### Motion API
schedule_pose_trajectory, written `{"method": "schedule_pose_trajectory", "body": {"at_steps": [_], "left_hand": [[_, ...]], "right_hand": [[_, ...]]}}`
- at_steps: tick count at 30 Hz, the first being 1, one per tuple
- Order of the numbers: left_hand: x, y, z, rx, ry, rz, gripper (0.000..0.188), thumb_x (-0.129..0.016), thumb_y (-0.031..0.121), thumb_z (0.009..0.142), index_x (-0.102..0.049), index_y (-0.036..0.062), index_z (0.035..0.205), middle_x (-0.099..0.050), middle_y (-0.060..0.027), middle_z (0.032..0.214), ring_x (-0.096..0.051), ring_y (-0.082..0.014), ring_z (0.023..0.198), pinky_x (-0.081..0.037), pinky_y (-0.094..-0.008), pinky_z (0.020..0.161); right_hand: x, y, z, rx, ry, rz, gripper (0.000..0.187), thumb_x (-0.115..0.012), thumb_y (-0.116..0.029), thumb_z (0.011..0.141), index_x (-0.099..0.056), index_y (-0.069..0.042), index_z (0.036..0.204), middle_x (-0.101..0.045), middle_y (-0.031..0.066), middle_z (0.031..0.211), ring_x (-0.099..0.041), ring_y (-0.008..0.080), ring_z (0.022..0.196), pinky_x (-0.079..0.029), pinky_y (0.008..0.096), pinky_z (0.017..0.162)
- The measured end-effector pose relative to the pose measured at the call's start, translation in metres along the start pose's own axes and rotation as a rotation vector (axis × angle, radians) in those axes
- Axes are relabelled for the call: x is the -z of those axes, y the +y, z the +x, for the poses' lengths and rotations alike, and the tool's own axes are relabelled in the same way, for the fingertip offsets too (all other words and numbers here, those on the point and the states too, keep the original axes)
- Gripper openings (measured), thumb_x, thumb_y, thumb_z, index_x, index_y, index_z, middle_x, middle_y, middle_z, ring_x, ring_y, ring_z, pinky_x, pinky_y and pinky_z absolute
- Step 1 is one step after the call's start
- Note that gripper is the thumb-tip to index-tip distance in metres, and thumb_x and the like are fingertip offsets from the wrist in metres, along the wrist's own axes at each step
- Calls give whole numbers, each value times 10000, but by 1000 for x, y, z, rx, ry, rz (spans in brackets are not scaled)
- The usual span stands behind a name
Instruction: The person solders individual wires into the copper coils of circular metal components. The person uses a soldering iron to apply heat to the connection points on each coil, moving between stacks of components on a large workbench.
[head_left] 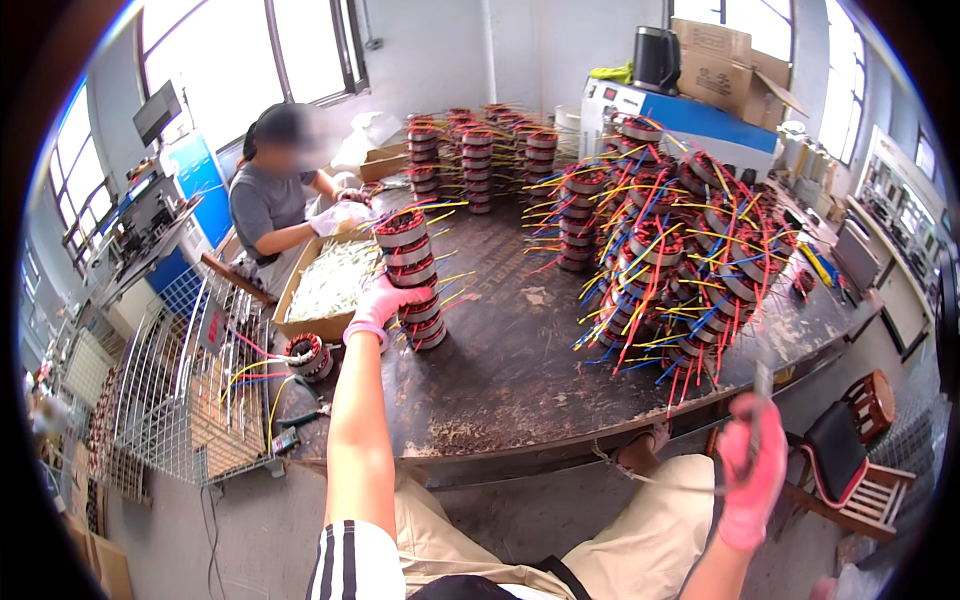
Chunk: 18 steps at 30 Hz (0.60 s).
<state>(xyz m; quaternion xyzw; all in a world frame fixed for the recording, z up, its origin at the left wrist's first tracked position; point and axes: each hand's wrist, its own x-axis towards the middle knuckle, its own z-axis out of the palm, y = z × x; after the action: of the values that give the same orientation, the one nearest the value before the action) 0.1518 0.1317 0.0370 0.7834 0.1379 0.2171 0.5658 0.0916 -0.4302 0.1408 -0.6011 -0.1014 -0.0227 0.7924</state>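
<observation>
My left hand [378,304], in a pink glove, reaches forward and wraps round the lower middle of a stack of wound motor stators [408,252]. The stack stands upright on the dark table, and thin yellow and red wires stick out of its sides. My right hand [750,470], also gloved in pink, is raised at the right beyond the table's front edge. It is closed on a slim tool whose greyish tip [764,380] points up; motion blur hides its kind. A thin cord [672,486] runs from near this hand towards the table's edge.
A large heap of wired stators [660,250] covers the table's right side. More stator stacks [478,165] stand at the back. A co-worker [275,190] sits at the left behind a carton of white pieces [330,275]. A single stator [309,357] and a wire cart [180,390] are nearer.
</observation>
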Motion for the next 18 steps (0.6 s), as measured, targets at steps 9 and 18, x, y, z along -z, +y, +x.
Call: {"method": "schedule_pose_trajectory", "body": {"at_steps": [9, 18], "left_hand": [[-12, 8, -5, -24, 111, 130, 650, -884, 187, 605, -606, 27, 1170, -668, -98, 1122, -628, -214, 1029, -486, -368, 944], [-6, 23, -20, 6, 123, 155, 682, -875, 179, 612, -551, -2, 1185, -657, -125, 1134, -626, -226, 1048, -500, -370, 937]], "right_hand": [[-204, 102, 122, -358, -509, 258, 349, -453, -386, 993, -591, -68, 1023, -681, 69, 988, -448, 30, 567, -421, 177, 550], [-322, 242, 160, -526, -419, 366, 504, -489, -442, 962, -551, -20, 1231, -558, 114, 1281, -525, 217, 1173, -423, 398, 976]]}}
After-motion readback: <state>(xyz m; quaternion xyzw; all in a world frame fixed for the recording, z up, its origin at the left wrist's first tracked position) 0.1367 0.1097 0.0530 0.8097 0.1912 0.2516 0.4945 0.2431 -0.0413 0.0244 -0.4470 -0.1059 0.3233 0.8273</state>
